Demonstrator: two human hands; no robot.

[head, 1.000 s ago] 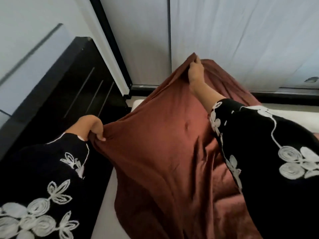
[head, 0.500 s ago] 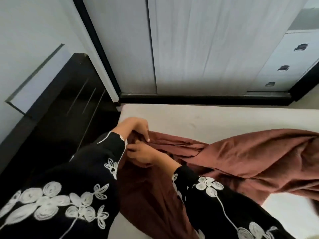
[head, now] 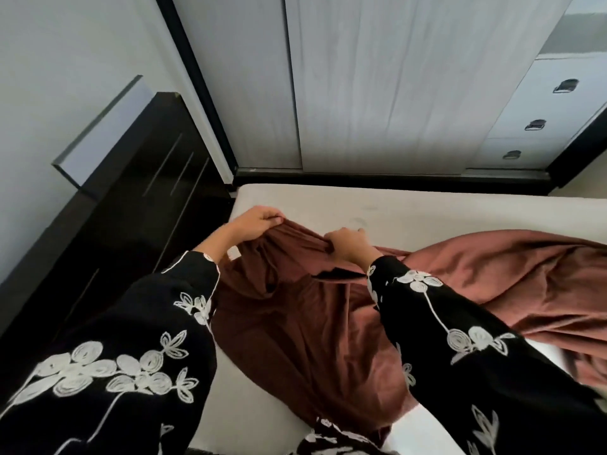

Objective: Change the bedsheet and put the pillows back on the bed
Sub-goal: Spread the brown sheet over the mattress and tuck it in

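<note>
A rust-brown bedsheet [head: 295, 330] lies bunched across the bare white mattress [head: 427, 211], trailing off to the right. My left hand [head: 254, 221] grips the sheet's gathered edge near the mattress's far left corner. My right hand [head: 348, 243] grips the same edge a little to the right, fingers curled into the fabric. A small white label shows on the sheet below my left wrist. Both arms wear black sleeves with white flower embroidery. No pillows are in view.
A glossy black headboard [head: 131, 205] runs along the left, against a white wall. Behind the mattress stand grey wardrobe doors [head: 377, 87] and a white drawer unit [head: 542, 123] with dark handles at the right.
One second ago my right hand held the sheet high in the air. It came down beside my left hand, and now the two hands have spread apart along the sheet's edge near the corner.
</note>
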